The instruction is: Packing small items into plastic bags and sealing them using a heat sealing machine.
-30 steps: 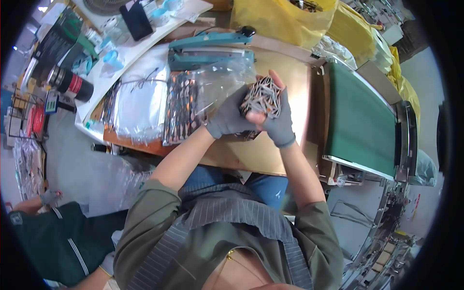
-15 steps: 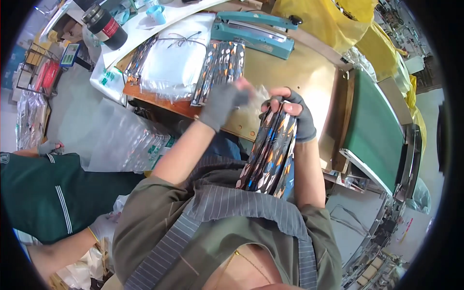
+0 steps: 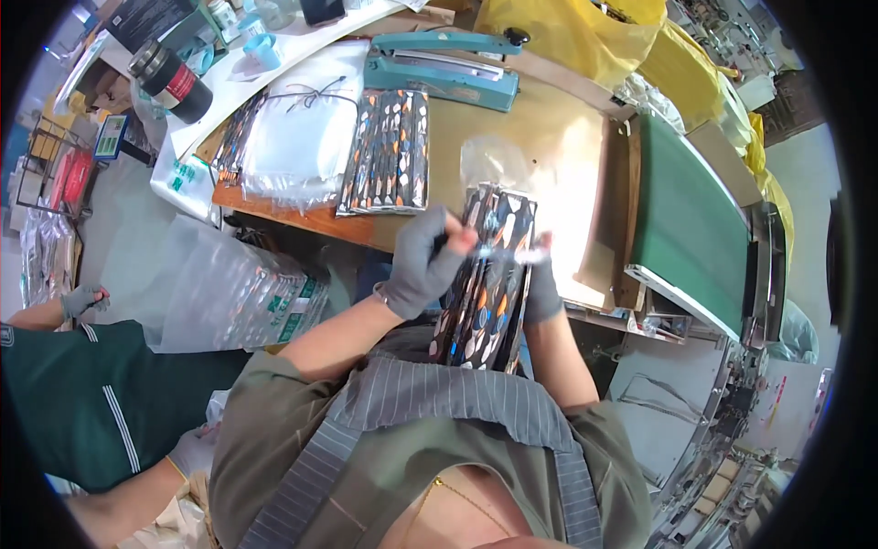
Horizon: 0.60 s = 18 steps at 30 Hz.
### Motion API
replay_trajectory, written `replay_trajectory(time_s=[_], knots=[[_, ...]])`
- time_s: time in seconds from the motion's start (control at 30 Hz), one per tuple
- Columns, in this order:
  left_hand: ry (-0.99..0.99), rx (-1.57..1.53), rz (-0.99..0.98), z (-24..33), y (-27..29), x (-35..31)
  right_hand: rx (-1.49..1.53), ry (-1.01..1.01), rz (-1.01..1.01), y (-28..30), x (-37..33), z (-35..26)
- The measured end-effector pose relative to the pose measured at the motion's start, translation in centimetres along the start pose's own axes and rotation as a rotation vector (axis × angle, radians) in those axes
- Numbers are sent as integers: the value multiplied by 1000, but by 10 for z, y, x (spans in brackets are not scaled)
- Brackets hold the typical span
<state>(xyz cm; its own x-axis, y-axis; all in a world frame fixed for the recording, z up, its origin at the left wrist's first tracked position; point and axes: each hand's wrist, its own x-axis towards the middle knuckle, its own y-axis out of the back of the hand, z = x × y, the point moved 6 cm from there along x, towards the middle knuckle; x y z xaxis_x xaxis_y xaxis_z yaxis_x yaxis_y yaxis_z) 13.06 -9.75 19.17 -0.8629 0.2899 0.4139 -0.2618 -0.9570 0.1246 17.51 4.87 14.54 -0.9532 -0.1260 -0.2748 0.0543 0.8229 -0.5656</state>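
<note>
A bundle of folded black strips with orange, white and blue leaf shapes stands against my apron, its far end toward the bench. A clear plastic bag covers its far end, and the bag's shiny rim crosses the bundle about midway. My left hand, in a grey fingerless glove, pinches the bag's rim on the left side. On the right side, my right hand, gloved alike, is closed at the same rim, its fingers partly hidden and blurred.
A row of like patterned packs lies beside a stack of clear bags. Behind is a teal bag sealer. A green-topped conveyor stands right. At left, a person in dark green is near a large clear bag.
The clear bag has come over the bundle's far end. My right hand has moved down from the bundle's top to its side; my left hand has come down to the bag's rim.
</note>
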Motion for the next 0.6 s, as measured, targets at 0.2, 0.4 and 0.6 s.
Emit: replay_trajectory(time_s=[0.2,0.4,0.6], knots=[[379,49,-672,1,-29,-77,-802,19,309,65,-81,52],[15,266,-309,33,-47,66,-1209,846,618,-17,-57,-112],[440,689,-733,-13,-47,160,-1614,649,447,24,17,-209]])
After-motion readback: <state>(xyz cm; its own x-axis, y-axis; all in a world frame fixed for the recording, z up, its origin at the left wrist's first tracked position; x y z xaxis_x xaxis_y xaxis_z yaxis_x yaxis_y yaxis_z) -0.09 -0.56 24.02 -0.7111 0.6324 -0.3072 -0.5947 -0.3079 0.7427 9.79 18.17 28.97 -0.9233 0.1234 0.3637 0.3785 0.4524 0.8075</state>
